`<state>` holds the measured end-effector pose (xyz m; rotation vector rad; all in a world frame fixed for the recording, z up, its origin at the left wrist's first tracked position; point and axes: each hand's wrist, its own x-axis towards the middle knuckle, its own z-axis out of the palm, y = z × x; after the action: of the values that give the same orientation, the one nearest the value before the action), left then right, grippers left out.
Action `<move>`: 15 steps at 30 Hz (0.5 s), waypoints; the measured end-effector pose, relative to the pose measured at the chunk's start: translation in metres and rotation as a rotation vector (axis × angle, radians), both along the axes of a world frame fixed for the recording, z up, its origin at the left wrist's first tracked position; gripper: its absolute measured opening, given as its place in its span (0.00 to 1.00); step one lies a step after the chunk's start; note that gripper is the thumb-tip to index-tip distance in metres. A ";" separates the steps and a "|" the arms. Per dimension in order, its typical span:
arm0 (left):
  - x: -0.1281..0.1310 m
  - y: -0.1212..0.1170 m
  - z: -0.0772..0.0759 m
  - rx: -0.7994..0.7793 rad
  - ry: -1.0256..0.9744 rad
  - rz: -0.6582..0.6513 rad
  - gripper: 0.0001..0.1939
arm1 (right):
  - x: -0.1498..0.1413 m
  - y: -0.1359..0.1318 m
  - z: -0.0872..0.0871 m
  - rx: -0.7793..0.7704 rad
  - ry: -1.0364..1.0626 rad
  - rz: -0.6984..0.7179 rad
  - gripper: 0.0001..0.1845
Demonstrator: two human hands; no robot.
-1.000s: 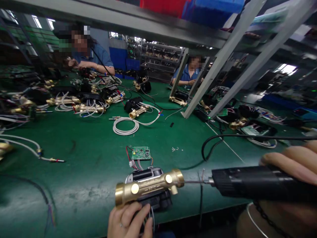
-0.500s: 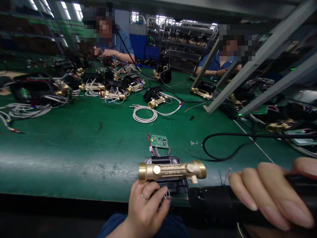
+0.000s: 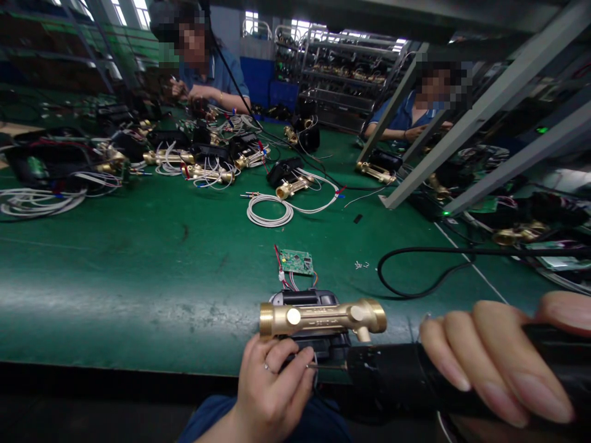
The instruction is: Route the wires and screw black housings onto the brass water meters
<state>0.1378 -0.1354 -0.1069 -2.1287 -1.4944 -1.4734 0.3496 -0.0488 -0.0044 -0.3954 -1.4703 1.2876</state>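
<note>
**Left Hand [image 3: 274, 387] and Right Hand [image 3: 498, 357] Are Busy by a Gold Pipe [image 3: 323, 317]**

In the head view, the gold pipe lies sideways near the front edge of a green table [image 3: 184, 271]. It sits over a black case [image 3: 305, 298], and bits of the case show behind it and in front of it.

The right hand holds a big black power screwdriver [image 3: 385, 375], with its fingers wrapped over the top. A thin metal rod [image 3: 330, 367] sticks out of the front and points to the left hand. Its tip is right by the left fingertips.

The left hand is just in front of the pipe, near its left half. It wears a ring [image 3: 267, 366]. The fingers are bent and the gap to the thumb is narrow. I cannot tell if they pinch something.

Behind the case is a little green board [image 3: 296, 263] with colored wires [image 3: 290, 282]. To its right lie some tiny screws [image 3: 361, 265], and near them a black cord [image 3: 425, 249] makes a loop.

Farther back, a white cable [image 3: 270, 211] lies in a coil beside another gold pipe [image 3: 292, 186]. Across the table are two people in blue shirts, one on the left [image 3: 224, 74] and one behind gray metal bars [image 3: 462, 135].
</note>
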 end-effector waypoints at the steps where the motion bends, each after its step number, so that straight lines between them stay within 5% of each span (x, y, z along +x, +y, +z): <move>1: 0.000 0.000 0.000 0.003 0.011 -0.002 0.09 | -0.002 0.001 0.004 0.000 0.003 0.121 0.16; 3: -0.002 -0.001 0.001 0.005 0.035 -0.008 0.09 | -0.011 0.001 0.014 0.018 0.016 0.358 0.13; 7: -0.003 -0.003 0.003 -0.008 0.066 -0.015 0.10 | -0.026 -0.001 0.027 -0.152 0.025 0.293 0.09; 12: -0.004 -0.003 0.001 0.006 0.063 -0.016 0.11 | 0.000 0.011 0.027 -0.461 -0.122 0.499 0.06; 15: -0.002 -0.002 -0.003 0.038 0.050 -0.018 0.10 | 0.001 0.006 0.031 -0.369 -0.169 0.358 0.06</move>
<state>0.1362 -0.1370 -0.1100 -2.1464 -1.4228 -1.4310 0.3506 -0.0427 0.0268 -0.5068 -1.4866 1.8633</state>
